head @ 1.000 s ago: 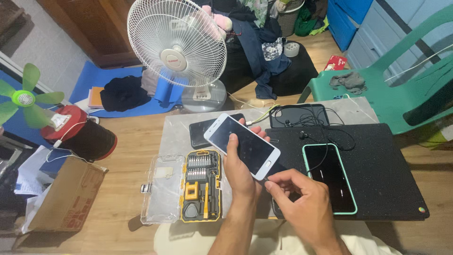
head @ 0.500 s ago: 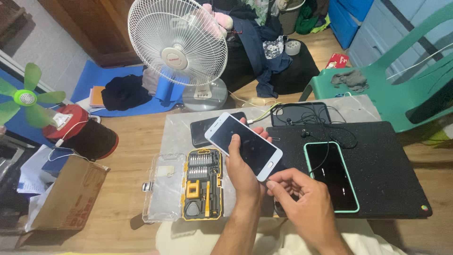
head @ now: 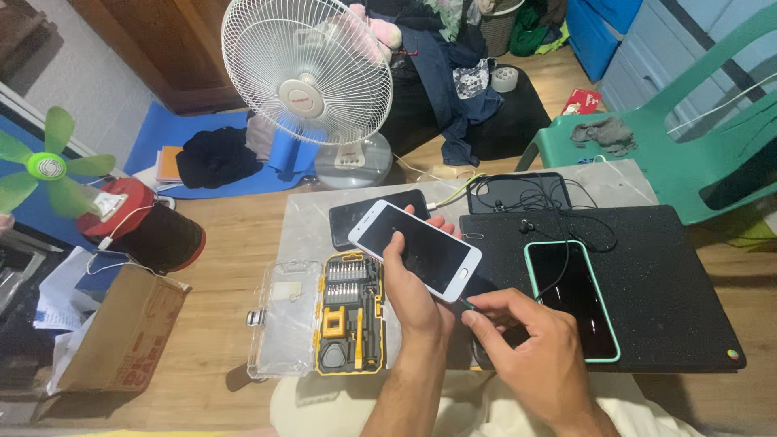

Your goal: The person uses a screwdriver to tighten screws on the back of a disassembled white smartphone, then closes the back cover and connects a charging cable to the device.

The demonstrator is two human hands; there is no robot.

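White smartphone (head: 416, 248), cradled screen-up in the closed left hand (head: 411, 293) above the grey slab (head: 303, 222); a thin tool (head: 467, 303) is pinched at its lower edge by the right hand (head: 526, 348); risk judged: slippage, whereby the casing is scratched.

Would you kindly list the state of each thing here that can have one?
White phone: screen dark, face up, held in the left hand.
Thin tool: pinched in the right hand, tip by the phone's lower edge.
Green-cased phone: screen dark, flat on the black mat.
Dark phone: screen dark, lying flat.
Screwdriver kit: open, clear lid folded out.
White fan: upright; spinning or not, cannot tell.
Cardboard box: open.
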